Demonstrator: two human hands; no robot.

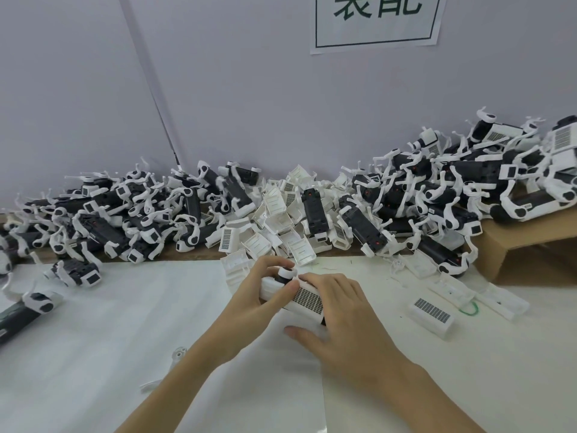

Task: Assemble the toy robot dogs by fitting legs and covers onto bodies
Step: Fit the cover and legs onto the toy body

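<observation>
Both hands are on one dog at the middle of the table. The left hand grips its near end, fingers curled round by a leg joint; the right hand lies over the grille cover, thumb wrapped under the side, clamping it down. That cover looks to be going on right now, not yet proven seated. Behind, a long pile of dogs with legs fitted runs along the wall, so plenty looks done. Still to go, by my reading: a heap of loose covers mid-pile, one spare cover lying just right of the hands, and stray legs on the near table.
</observation>
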